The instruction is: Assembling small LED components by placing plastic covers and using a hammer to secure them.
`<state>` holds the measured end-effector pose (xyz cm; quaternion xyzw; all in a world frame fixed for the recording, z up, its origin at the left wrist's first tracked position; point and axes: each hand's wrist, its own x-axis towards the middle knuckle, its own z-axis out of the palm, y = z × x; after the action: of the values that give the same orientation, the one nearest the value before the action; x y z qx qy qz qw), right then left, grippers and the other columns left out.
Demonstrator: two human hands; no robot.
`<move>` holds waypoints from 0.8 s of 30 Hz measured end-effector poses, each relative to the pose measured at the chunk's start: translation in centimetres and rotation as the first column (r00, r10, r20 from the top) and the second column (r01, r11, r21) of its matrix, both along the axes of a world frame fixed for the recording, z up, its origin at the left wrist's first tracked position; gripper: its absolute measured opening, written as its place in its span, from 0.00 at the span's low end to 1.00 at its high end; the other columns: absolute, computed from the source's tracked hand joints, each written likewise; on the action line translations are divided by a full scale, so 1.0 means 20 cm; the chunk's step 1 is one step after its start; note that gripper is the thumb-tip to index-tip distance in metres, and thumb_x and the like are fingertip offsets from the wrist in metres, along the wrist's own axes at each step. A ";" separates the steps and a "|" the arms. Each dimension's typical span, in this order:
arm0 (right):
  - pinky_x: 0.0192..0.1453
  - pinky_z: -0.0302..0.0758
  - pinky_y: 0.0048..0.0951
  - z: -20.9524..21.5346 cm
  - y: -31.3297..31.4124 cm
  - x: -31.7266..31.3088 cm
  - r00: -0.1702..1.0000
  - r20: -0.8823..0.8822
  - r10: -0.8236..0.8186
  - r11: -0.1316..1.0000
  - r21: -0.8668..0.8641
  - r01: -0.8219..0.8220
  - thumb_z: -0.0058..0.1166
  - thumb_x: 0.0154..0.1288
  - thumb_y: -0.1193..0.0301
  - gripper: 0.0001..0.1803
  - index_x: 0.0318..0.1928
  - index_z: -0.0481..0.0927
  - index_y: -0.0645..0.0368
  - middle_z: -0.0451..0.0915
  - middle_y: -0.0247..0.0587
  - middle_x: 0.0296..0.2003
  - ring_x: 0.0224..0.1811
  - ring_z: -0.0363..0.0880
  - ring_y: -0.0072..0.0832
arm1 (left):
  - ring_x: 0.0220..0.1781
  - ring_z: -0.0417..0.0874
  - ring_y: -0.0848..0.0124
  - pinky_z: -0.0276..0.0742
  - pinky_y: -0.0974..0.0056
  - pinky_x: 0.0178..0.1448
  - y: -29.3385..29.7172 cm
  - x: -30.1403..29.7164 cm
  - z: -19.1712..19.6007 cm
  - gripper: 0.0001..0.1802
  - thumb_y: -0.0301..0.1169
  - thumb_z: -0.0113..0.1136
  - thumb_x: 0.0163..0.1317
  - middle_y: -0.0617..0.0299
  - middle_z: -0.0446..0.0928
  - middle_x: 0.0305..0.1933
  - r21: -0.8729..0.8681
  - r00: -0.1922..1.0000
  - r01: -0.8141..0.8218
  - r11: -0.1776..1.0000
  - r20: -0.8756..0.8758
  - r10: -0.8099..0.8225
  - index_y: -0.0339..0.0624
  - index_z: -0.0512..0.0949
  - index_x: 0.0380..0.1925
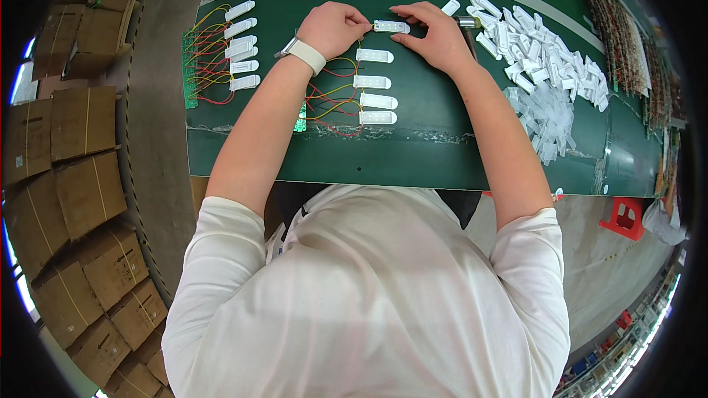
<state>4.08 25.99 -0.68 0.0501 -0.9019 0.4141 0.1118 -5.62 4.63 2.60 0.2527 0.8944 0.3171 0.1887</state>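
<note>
A small white plastic case (391, 27) with a rounded end lies at the far middle of the green table. My left hand (330, 29) pinches right at its left end, and what sits between the fingertips is too small to make out. My right hand (436, 35) arches over the rounded end, thumb and forefinger spread on either side of the case. Nearer to me, several like white cases (377, 117) lie in a column, with red and yellow wires (330, 109) running left to a green circuit board (300, 118), partly hidden by my left forearm.
Another wired set of white cases (241, 47) and a green board (190, 71) lies at the left. On the right are heaps of loose white cases (535, 51) and clear plastic pieces (547, 119). A dark cylindrical tool (466, 22) lies beside my right hand. Cardboard boxes (82, 129) stand left.
</note>
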 end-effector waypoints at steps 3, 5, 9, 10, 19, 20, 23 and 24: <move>0.58 0.81 0.33 -0.01 -0.01 0.01 1.000 -0.027 0.000 1.000 0.016 0.001 0.73 0.60 0.67 0.25 0.59 0.85 0.49 0.83 0.38 0.49 0.51 0.83 0.33 | 0.35 0.90 0.72 0.83 0.67 0.45 0.01 -0.01 -0.01 0.12 0.36 0.70 0.65 0.60 0.90 0.33 -0.029 0.998 0.032 0.999 -0.052 -0.033 0.41 0.90 0.42; 0.58 0.81 0.34 -0.03 0.00 0.01 0.999 -0.047 0.003 1.000 0.031 -0.001 0.72 0.61 0.67 0.24 0.58 0.85 0.49 0.83 0.38 0.49 0.51 0.83 0.34 | 0.35 0.90 0.72 0.83 0.66 0.45 0.02 -0.02 -0.01 0.11 0.37 0.70 0.64 0.60 0.90 0.33 -0.048 0.996 0.052 0.997 -0.071 -0.056 0.43 0.90 0.41; 0.57 0.81 0.35 -0.08 -0.01 0.01 0.972 -0.231 0.050 0.981 0.193 -0.005 0.69 0.64 0.69 0.17 0.54 0.87 0.50 0.83 0.36 0.48 0.51 0.82 0.37 | 0.35 0.90 0.70 0.83 0.65 0.46 0.03 -0.04 -0.01 0.12 0.38 0.70 0.64 0.61 0.90 0.34 -0.090 0.990 0.056 0.994 -0.124 -0.068 0.44 0.91 0.41; 0.56 0.81 0.35 -0.08 -0.01 0.01 0.959 -0.276 0.066 0.972 0.234 0.000 0.68 0.64 0.69 0.15 0.52 0.88 0.50 0.83 0.36 0.47 0.51 0.81 0.37 | 0.36 0.90 0.70 0.84 0.65 0.46 0.04 -0.05 -0.01 0.12 0.39 0.70 0.64 0.61 0.90 0.34 -0.098 0.989 0.055 0.994 -0.133 -0.067 0.45 0.91 0.41; 0.54 0.82 0.35 -0.09 -0.04 0.01 0.915 -0.382 0.129 0.928 0.372 0.025 0.66 0.61 0.72 0.11 0.46 0.90 0.51 0.84 0.32 0.46 0.49 0.82 0.34 | 0.38 0.91 0.68 0.84 0.63 0.48 0.03 -0.05 -0.01 0.12 0.40 0.71 0.63 0.60 0.90 0.35 -0.112 0.991 0.013 0.994 -0.130 -0.027 0.47 0.91 0.40; 0.54 0.82 0.35 -0.09 -0.04 0.01 0.914 -0.385 0.132 0.930 0.368 0.020 0.66 0.61 0.72 0.11 0.46 0.90 0.51 0.84 0.32 0.46 0.49 0.82 0.34 | 0.38 0.91 0.68 0.84 0.63 0.49 0.03 -0.05 -0.01 0.12 0.40 0.71 0.63 0.60 0.90 0.36 -0.115 0.990 0.014 0.993 -0.140 -0.030 0.47 0.91 0.40; 0.55 0.82 0.36 -0.07 -0.02 0.02 0.918 -0.372 0.137 0.927 0.374 0.014 0.65 0.61 0.73 0.12 0.46 0.91 0.50 0.84 0.31 0.47 0.49 0.82 0.33 | 0.39 0.91 0.66 0.85 0.62 0.49 0.04 -0.04 -0.01 0.11 0.40 0.70 0.63 0.59 0.90 0.36 -0.104 0.988 0.030 0.994 -0.150 -0.045 0.48 0.92 0.40; 0.55 0.82 0.36 -0.07 -0.02 0.02 0.916 -0.375 0.141 0.930 0.369 0.008 0.65 0.61 0.73 0.12 0.46 0.91 0.50 0.84 0.31 0.47 0.49 0.82 0.33 | 0.39 0.91 0.66 0.85 0.62 0.49 0.04 -0.04 -0.01 0.11 0.40 0.70 0.63 0.59 0.90 0.36 -0.110 0.988 0.022 0.994 -0.152 -0.039 0.48 0.92 0.40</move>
<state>4.54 25.52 -2.07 0.1837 -0.9190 0.2256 0.2660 -6.33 5.48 2.44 0.2795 0.9182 0.2448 0.1371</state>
